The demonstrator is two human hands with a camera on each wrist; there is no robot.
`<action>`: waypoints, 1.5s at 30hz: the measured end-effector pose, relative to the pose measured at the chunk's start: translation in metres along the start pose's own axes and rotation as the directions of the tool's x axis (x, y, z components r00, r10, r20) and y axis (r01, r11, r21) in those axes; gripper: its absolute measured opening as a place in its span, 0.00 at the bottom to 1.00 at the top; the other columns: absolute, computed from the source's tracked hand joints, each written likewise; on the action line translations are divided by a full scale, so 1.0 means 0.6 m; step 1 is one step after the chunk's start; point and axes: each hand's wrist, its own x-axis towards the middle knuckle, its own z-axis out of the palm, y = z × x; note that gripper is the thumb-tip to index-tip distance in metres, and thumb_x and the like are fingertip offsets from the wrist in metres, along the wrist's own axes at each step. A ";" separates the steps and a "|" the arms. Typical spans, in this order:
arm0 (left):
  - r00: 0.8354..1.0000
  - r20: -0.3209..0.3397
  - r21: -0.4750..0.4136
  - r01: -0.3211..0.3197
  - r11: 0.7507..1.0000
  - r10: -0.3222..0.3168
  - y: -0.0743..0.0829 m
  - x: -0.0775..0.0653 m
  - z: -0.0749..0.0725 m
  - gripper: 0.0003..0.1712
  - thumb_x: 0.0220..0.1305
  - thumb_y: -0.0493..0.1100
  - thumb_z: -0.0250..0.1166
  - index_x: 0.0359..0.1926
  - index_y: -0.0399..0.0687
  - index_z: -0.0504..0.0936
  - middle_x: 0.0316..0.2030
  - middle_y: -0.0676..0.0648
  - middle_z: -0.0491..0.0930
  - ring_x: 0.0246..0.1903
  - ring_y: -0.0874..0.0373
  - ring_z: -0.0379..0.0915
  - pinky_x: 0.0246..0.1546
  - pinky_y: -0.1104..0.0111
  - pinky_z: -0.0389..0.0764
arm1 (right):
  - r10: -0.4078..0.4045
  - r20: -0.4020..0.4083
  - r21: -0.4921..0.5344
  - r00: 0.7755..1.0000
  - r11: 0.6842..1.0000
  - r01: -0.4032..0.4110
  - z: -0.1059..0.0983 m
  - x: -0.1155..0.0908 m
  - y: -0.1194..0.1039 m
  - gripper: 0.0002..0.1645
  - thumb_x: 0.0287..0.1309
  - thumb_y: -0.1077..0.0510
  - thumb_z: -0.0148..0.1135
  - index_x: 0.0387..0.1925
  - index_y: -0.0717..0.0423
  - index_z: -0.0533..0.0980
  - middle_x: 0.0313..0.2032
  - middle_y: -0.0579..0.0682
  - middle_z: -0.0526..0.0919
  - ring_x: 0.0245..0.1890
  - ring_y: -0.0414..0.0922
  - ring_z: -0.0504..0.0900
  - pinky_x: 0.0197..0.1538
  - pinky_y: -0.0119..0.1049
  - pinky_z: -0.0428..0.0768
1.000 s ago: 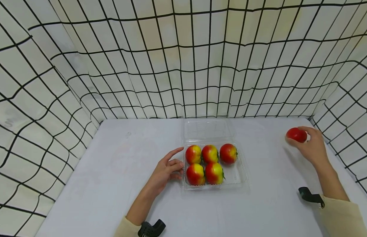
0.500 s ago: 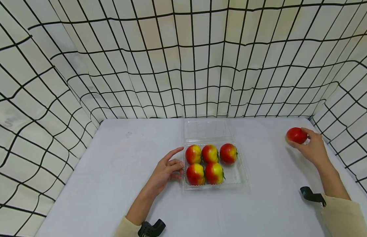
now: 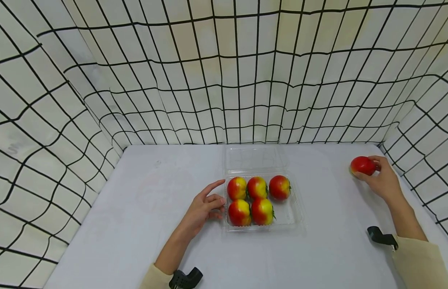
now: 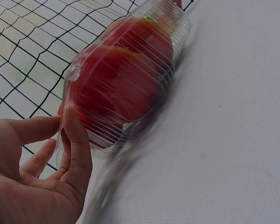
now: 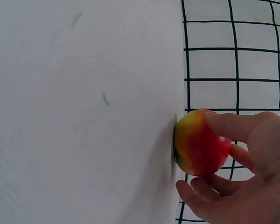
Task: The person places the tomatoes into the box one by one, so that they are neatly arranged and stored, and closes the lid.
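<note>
In the head view a clear plastic clamshell box (image 3: 294, 216) lies in mid-table with its lid folded back. Several red-and-yellow apple-like fruits (image 3: 261, 210) with green stem ends sit inside, and the front right of the box is bare. My left hand (image 3: 200, 210) touches the box's left edge, fingers loosely bent. In the left wrist view the fingertips meet the clear wall (image 4: 119, 84). Far off to the right, my right hand (image 3: 384, 180) grips another such fruit (image 5: 198, 144) between thumb and fingers. It is right at the table surface, its green end toward the cloth.
White cloth covers the table (image 3: 155, 192). Black wire mesh (image 3: 234, 72) with pale sheeting behind it rises along the back and both sides. My right hand is near the right side of the mesh. Small green scraps (image 5: 105, 99) lie on the cloth.
My right hand has shifted very slightly to the right and lowered the fruit a little, its fingers still around it. The left hand and the box stay in place.
</note>
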 end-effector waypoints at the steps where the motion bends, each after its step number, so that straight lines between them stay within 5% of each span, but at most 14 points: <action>1: 1.000 0.000 -0.001 0.001 1.000 -0.001 0.000 0.000 0.000 0.35 0.76 0.39 0.61 0.79 0.56 0.62 0.33 0.55 0.80 0.31 0.60 0.79 0.36 0.72 0.87 | -0.001 0.000 -0.001 1.000 1.000 0.001 0.000 0.000 0.001 0.47 0.71 0.57 0.63 0.78 0.69 0.48 0.73 0.80 0.56 0.71 0.79 0.57 0.63 0.76 0.72; 16: 1.000 0.002 -0.007 -0.001 1.000 0.001 -0.001 0.000 0.000 0.35 0.75 0.39 0.62 0.79 0.57 0.63 0.33 0.56 0.80 0.31 0.61 0.79 0.35 0.72 0.87 | -0.014 -0.001 0.006 1.000 1.000 0.015 0.002 -0.005 0.001 0.50 0.71 0.52 0.65 0.78 0.70 0.48 0.71 0.81 0.58 0.66 0.77 0.63 0.59 0.72 0.78; 19: 1.000 0.001 -0.007 0.001 1.000 -0.001 -0.002 0.000 0.000 0.35 0.75 0.40 0.62 0.78 0.58 0.64 0.33 0.56 0.80 0.31 0.60 0.79 0.35 0.72 0.87 | -0.028 -0.001 0.011 1.000 1.000 0.028 0.004 -0.007 -0.003 0.51 0.70 0.51 0.65 0.78 0.71 0.48 0.70 0.81 0.59 0.65 0.77 0.65 0.46 0.47 0.88; 22: 1.000 -0.003 -0.004 0.003 1.000 -0.003 -0.002 0.000 0.000 0.35 0.75 0.39 0.62 0.78 0.58 0.64 0.33 0.55 0.80 0.31 0.60 0.79 0.35 0.72 0.87 | -0.059 0.004 0.023 0.998 0.998 0.059 0.006 -0.009 -0.009 0.52 0.69 0.50 0.66 0.77 0.73 0.50 0.69 0.81 0.59 0.63 0.77 0.66 0.34 0.20 0.75; 25: 1.000 -0.005 -0.003 0.003 1.000 -0.003 -0.002 0.000 0.000 0.35 0.75 0.39 0.62 0.78 0.58 0.64 0.33 0.55 0.80 0.31 0.60 0.79 0.35 0.72 0.87 | -0.077 0.015 0.033 0.997 0.997 0.077 0.009 -0.014 -0.017 0.52 0.69 0.49 0.67 0.77 0.73 0.51 0.68 0.80 0.59 0.62 0.77 0.67 0.31 0.14 0.68; 39: 1.000 0.000 -0.009 0.000 1.000 0.000 0.000 -0.001 0.001 0.35 0.75 0.40 0.63 0.79 0.57 0.63 0.33 0.55 0.79 0.31 0.60 0.78 0.35 0.72 0.87 | -0.139 0.068 0.013 0.988 0.990 0.138 0.011 -0.029 -0.060 0.53 0.65 0.44 0.70 0.75 0.72 0.56 0.68 0.78 0.55 0.64 0.76 0.62 0.40 0.39 0.80; 45: 1.000 -0.004 -0.009 0.005 1.000 -0.005 0.001 -0.001 0.002 0.34 0.76 0.39 0.61 0.78 0.58 0.64 0.32 0.55 0.80 0.30 0.60 0.78 0.35 0.72 0.87 | -0.171 0.077 0.018 0.982 0.985 0.171 0.015 -0.034 -0.073 0.54 0.63 0.47 0.73 0.75 0.70 0.56 0.70 0.78 0.56 0.65 0.77 0.62 0.50 0.68 0.84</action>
